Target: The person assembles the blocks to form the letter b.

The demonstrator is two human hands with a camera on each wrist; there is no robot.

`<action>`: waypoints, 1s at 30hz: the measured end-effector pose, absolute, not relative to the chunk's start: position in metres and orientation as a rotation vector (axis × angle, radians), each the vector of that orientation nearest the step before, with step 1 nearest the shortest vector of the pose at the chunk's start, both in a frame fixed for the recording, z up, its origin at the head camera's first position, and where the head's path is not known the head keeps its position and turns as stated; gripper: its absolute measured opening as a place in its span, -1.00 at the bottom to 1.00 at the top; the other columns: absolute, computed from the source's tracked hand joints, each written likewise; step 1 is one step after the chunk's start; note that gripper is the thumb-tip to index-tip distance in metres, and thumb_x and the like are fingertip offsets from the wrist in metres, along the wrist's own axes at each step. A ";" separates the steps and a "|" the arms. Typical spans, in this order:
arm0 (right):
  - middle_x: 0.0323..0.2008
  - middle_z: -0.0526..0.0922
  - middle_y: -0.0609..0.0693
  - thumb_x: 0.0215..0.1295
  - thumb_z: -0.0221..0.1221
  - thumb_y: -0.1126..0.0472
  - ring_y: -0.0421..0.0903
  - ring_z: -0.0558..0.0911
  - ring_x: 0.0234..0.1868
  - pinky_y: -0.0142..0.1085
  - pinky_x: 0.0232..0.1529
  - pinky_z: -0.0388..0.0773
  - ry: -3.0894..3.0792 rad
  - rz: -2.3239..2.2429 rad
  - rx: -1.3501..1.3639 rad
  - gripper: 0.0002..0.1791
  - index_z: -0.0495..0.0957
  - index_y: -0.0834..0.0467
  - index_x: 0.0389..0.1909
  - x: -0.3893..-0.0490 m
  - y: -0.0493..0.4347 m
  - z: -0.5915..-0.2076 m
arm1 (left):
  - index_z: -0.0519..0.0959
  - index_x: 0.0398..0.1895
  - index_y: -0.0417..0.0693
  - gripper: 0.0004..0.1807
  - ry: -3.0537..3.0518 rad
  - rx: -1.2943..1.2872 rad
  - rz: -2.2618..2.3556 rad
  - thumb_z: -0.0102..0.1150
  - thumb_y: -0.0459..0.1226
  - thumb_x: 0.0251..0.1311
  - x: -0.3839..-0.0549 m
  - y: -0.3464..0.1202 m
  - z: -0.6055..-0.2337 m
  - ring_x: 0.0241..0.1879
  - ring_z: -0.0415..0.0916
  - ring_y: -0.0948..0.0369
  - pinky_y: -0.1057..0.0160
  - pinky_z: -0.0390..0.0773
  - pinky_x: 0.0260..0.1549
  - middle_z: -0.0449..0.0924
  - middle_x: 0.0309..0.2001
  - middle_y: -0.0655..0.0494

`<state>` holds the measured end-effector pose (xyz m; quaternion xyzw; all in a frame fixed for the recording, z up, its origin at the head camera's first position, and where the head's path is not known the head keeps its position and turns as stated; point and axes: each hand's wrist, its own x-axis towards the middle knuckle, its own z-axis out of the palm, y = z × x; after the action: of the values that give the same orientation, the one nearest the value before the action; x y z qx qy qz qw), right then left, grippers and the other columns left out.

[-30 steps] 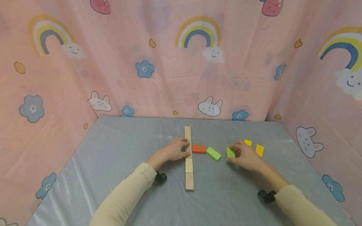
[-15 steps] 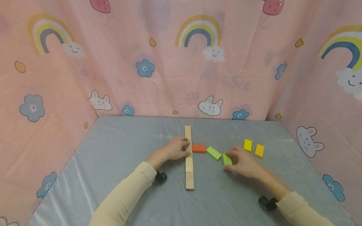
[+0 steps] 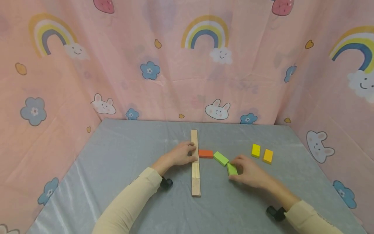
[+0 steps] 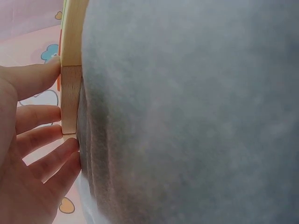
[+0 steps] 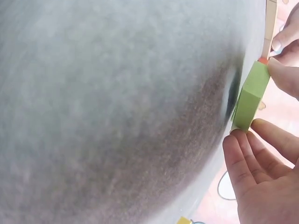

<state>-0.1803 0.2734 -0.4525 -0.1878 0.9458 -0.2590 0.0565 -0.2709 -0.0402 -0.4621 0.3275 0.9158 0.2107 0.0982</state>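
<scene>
My right hand [image 3: 251,171] pinches a light green wooden block [image 3: 232,169] between thumb and fingers. Its upper left corner meets, or nearly meets, the lower right end of a second green block [image 3: 220,158], which lies slanted. That one's other end is against an orange-red block [image 3: 205,154], which lies crosswise to a straight row of plain wooden blocks [image 3: 196,187]. My left hand [image 3: 181,154] rests its thumb and spread fingers on the middle of this row, covering part of it; in the left wrist view the fingers touch a plain block [image 4: 71,99].
A yellow block [image 3: 255,150] and an amber block [image 3: 268,156] lie apart, beyond the right hand. Grey cloth [image 3: 140,139] covers the table. A pink patterned curtain [image 3: 181,84] hangs along the back and both sides. Dark wrist cameras [image 3: 276,213] sit at each cuff.
My right hand has brought the green block left and nearer to me, up to the slanted green block, and turned it a little. The yellow block has come into full view. The left hand stays put.
</scene>
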 end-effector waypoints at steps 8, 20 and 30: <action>0.02 0.57 0.01 0.16 0.48 -0.06 -0.08 0.53 -0.05 -0.07 0.00 0.56 2.850 -0.794 -0.600 -0.41 0.65 0.22 0.09 -0.177 0.270 -0.451 | 0.42 0.43 -0.21 -0.35 2.705 0.961 0.627 0.24 -0.06 0.40 -0.270 -0.040 -0.461 0.46 0.23 -0.10 -0.03 0.28 0.40 0.31 0.46 -0.13; 0.00 0.57 0.00 0.15 0.49 -0.05 -0.11 0.52 -0.09 -0.13 -0.05 0.57 2.870 -0.792 -0.639 -0.41 0.65 0.23 0.08 -0.177 0.270 -0.454 | 0.42 0.42 -0.23 -0.35 2.693 0.976 0.642 0.25 -0.07 0.40 -0.271 -0.040 -0.462 0.46 0.22 -0.11 -0.03 0.27 0.40 0.30 0.46 -0.15; 0.01 0.57 0.01 0.15 0.49 -0.03 -0.09 0.53 -0.08 -0.10 -0.03 0.57 2.876 -0.791 -0.614 -0.42 0.64 0.24 0.09 -0.176 0.268 -0.454 | 0.41 0.43 -0.23 -0.35 2.690 0.963 0.650 0.24 -0.07 0.40 -0.270 -0.040 -0.461 0.47 0.20 -0.11 -0.04 0.27 0.40 0.30 0.47 -0.14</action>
<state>-0.1757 0.2681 -0.4538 -0.2015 0.9433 -0.2596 0.0481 -0.2705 -0.0399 -0.4608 0.3267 0.9129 0.2205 0.1057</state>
